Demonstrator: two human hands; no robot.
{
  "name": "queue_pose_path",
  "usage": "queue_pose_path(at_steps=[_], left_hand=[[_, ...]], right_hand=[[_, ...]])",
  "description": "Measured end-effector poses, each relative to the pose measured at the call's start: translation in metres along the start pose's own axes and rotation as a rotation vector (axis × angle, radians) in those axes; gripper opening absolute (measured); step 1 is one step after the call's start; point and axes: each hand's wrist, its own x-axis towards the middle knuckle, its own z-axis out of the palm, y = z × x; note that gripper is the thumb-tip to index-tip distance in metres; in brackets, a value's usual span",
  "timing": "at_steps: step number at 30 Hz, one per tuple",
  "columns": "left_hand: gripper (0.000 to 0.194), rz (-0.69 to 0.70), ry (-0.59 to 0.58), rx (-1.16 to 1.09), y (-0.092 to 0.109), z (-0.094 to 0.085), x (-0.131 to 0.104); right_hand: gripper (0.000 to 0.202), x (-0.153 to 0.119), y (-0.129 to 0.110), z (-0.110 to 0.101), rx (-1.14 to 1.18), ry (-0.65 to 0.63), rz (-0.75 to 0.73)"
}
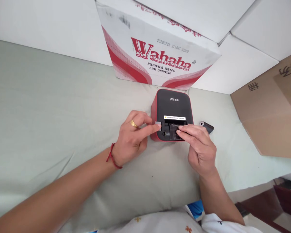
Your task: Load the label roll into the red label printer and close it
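Note:
A compact black and red printer (174, 106) sits on the pale cloth, its front edge towards me. With one stretched finger, my left hand (135, 136) touches the grey button (158, 124) on the printer's left side; the other fingers curl against or near the red side wall. A dark, glossy strip (174, 132) lies at the printer's slot, and my right hand (200, 142) pinches it between thumb and fingers. The strip's far end is hidden in the slot. To the right of the printer lies a small black roll (207, 127), partly behind my right hand.
Behind the printer stands a white and red Wahaha water carton (160, 48). White boxes (247, 61) back onto the wall side, and a brown cardboard box (269, 113) is at the right. Pale green cloth (63, 103) covers the surface, its edge near my body.

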Motion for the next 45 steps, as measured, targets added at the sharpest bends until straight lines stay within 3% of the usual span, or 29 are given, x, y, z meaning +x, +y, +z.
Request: queue_pose_path(at_steps=[4, 9, 14, 17, 20, 23, 27, 29, 32, 35, 39, 42, 45], left_hand=[[0.035, -0.133, -0.015, -0.051, 0.004, 0.002, 0.009], [0.028, -0.152, -0.049, -0.077, 0.001, 0.007, 0.006], [0.043, -0.075, -0.066, -0.115, -0.001, 0.008, -0.009], [0.049, -0.218, -0.052, -0.099, -0.002, 0.008, -0.015], [0.041, -0.468, 0.04, -0.072, -0.008, 0.011, -0.016], [0.032, -0.635, 0.091, -0.1, -0.019, 0.014, -0.015], [0.032, -0.736, -0.004, -0.217, -0.025, 0.013, -0.01], [0.037, -0.774, -0.051, -0.282, -0.023, 0.01, -0.008], [0.045, -0.823, -0.094, -0.33, -0.017, 0.008, -0.004], [0.048, -0.856, -0.122, -0.336, -0.015, 0.007, -0.003], [0.049, -0.906, -0.137, -0.386, -0.015, 0.01, -0.004], [0.046, -0.925, -0.127, -0.427, -0.013, 0.011, -0.004], [0.042, -0.969, -0.113, -0.467, -0.011, 0.01, -0.003]], right_hand=[[0.057, 0.0, -0.002, 0.001, 0.023, 0.012, 0.022], [0.056, 0.004, -0.003, -0.003, 0.035, -0.02, 0.043], [0.042, 0.023, 0.0, -0.024, 0.134, -0.101, 0.111], [0.039, 0.047, 0.006, -0.036, 0.172, -0.168, 0.21], [0.034, 0.077, 0.018, -0.037, 0.124, -0.316, 0.244], [0.035, 0.106, 0.031, -0.023, -0.047, -0.551, 0.222], [0.038, 0.129, 0.04, 0.006, -0.38, -0.877, 0.13], [0.029, 0.133, 0.041, 0.019, -0.506, -0.923, 0.138], [0.015, 0.132, 0.039, 0.028, -0.599, -0.881, 0.161], [0.021, 0.128, 0.03, 0.014, -0.552, -0.803, 0.165], [0.035, 0.112, 0.014, -0.043, -0.221, -0.544, 0.266], [0.044, 0.086, 0.014, -0.092, -0.12, -0.349, 0.515], [0.053, 0.052, 0.032, -0.115, -0.088, -0.268, 0.73]])
